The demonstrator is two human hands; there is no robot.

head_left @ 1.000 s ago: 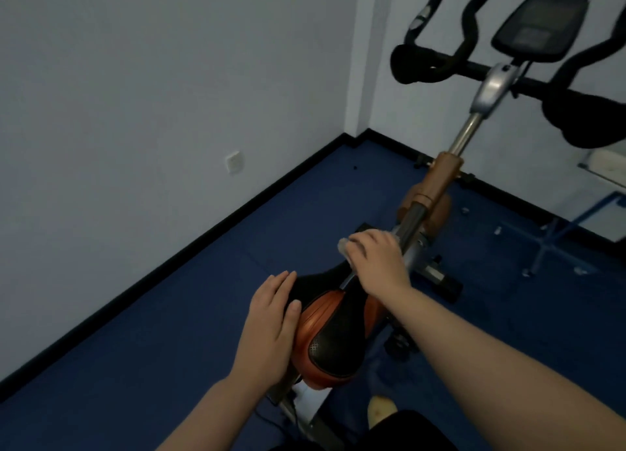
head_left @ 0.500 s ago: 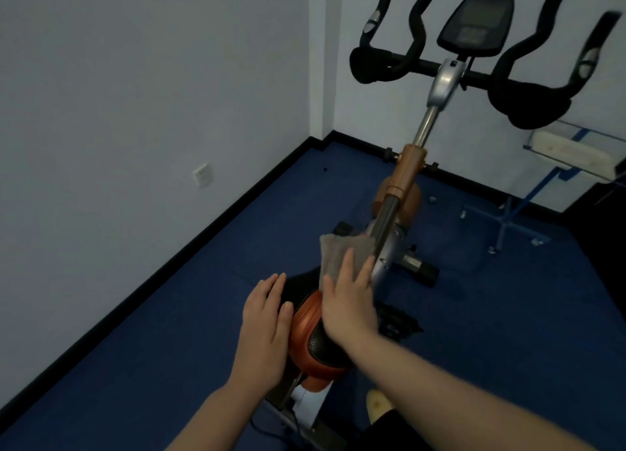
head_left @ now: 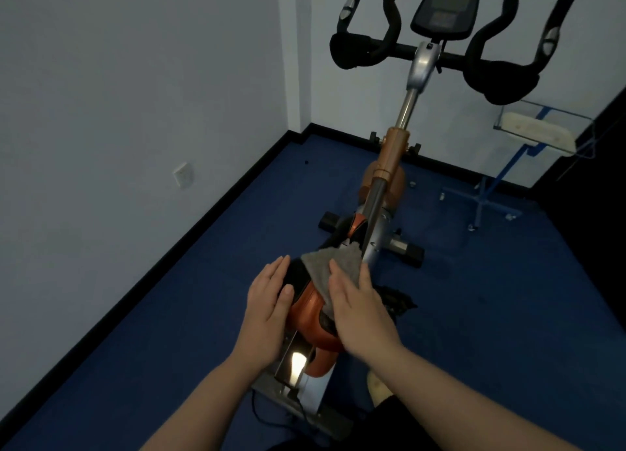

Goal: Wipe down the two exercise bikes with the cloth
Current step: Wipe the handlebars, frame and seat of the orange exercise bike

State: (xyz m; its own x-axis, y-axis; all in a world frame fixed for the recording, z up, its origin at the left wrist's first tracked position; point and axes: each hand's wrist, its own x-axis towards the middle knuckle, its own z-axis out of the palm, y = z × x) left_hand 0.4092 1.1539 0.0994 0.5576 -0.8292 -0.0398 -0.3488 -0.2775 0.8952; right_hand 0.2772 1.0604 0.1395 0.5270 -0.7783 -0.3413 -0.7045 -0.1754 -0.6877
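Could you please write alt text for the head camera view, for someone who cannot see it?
A person's right hand presses a grey cloth flat onto the orange and black saddle of an exercise bike, while the left hand rests on the saddle's left side. Black handlebars and a console rise ahead.

We see the orange-and-black padded bike saddle (head_left: 305, 310) between our hands: left hand (head_left: 267, 310) on its left side, right hand (head_left: 360, 315) on the grey cloth (head_left: 330, 264) over it. Behind stand the black curved handlebars (head_left: 487, 67); right of these, a clear tray stand (head_left: 528, 128).
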